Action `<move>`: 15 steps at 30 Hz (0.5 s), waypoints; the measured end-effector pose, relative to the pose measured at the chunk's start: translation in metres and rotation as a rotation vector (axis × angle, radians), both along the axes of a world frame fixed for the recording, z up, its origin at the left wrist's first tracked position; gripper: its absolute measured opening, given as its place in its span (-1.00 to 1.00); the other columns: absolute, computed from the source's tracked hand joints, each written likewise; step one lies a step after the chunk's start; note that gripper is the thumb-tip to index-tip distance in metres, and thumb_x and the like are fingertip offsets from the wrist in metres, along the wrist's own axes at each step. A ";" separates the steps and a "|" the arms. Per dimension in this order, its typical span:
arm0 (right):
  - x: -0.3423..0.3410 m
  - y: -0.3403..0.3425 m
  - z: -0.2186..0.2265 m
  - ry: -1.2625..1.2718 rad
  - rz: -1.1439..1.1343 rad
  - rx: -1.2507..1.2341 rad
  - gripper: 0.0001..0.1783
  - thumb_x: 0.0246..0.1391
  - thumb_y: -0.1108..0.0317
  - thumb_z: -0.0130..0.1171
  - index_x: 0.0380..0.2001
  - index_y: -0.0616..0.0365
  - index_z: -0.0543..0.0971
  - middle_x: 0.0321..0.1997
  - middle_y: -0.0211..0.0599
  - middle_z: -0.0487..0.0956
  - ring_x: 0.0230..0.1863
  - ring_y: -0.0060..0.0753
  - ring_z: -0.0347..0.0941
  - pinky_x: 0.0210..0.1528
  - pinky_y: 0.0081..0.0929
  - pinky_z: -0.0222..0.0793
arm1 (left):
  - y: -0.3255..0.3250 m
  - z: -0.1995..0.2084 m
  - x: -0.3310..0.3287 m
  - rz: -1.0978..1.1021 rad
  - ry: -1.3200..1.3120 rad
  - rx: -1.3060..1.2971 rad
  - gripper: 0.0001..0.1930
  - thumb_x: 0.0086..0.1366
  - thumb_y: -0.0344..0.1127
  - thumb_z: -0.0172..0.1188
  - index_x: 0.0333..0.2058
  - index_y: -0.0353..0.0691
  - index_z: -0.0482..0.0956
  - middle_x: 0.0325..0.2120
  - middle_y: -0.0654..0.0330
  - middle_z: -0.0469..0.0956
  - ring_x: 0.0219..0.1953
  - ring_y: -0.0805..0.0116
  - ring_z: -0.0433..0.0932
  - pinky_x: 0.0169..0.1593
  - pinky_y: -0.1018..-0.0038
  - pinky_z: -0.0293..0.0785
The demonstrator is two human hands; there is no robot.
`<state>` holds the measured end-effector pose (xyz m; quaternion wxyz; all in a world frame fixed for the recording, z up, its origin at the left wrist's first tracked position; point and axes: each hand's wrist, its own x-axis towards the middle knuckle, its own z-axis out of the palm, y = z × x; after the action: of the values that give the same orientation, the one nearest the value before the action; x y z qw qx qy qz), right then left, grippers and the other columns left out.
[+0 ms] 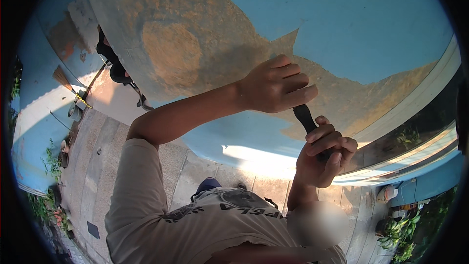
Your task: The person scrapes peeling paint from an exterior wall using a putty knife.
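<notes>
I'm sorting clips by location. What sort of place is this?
Most likely a paved outdoor yard or walkway beside a house: there is a blue wall with a large unpainted patch, sunlit paving underfoot, and leafy plants at the right edge.

The wall [351, 19] rises before the person, above the paved floor [195, 176]. The right hand [325, 154] sits below and right of the left hand [279, 85], with a tool [304, 117] between the 2. A broom [62, 77] stands far left; leafy plants [400, 232] are at lower right.
</notes>
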<state>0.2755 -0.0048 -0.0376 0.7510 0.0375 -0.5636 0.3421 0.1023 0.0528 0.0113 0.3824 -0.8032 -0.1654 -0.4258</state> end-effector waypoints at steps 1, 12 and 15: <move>-0.002 0.002 0.006 0.031 0.087 0.078 -0.79 0.27 0.27 0.04 -0.13 0.12 0.38 -0.66 -0.36 0.43 -0.45 -0.34 0.49 -0.05 -0.19 0.32 | 0.002 0.004 0.000 0.009 0.000 0.000 -0.81 0.14 -0.33 0.22 -0.24 -0.05 0.49 -0.69 0.46 0.28 -0.57 0.55 0.29 -0.39 0.54 0.17; -0.017 0.032 0.024 0.058 0.263 0.128 -0.81 0.36 0.22 -0.07 -0.16 0.11 0.36 -0.82 -0.44 0.16 -0.76 -0.52 0.07 -0.55 -0.47 0.13 | 0.020 0.020 0.002 -0.068 0.189 0.049 -0.87 0.08 -0.32 0.24 -0.42 -0.08 0.46 -0.68 0.40 0.35 -0.60 0.53 0.41 -0.56 0.59 0.31; -0.019 0.031 0.019 0.095 0.289 0.085 -0.83 0.35 0.24 -0.07 -0.15 0.09 0.36 -0.84 -0.43 0.13 -0.77 -0.52 0.02 -0.58 -0.46 0.11 | 0.020 0.024 0.000 -0.087 0.277 -0.027 -0.87 0.05 -0.31 0.25 -0.50 -0.10 0.46 -0.70 0.40 0.38 -0.65 0.55 0.42 -0.65 0.60 0.28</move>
<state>0.2567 0.0264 -0.0184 0.7176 0.1663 -0.5300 0.4202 0.1020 0.0732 0.0349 0.3720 -0.8656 -0.0818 -0.3250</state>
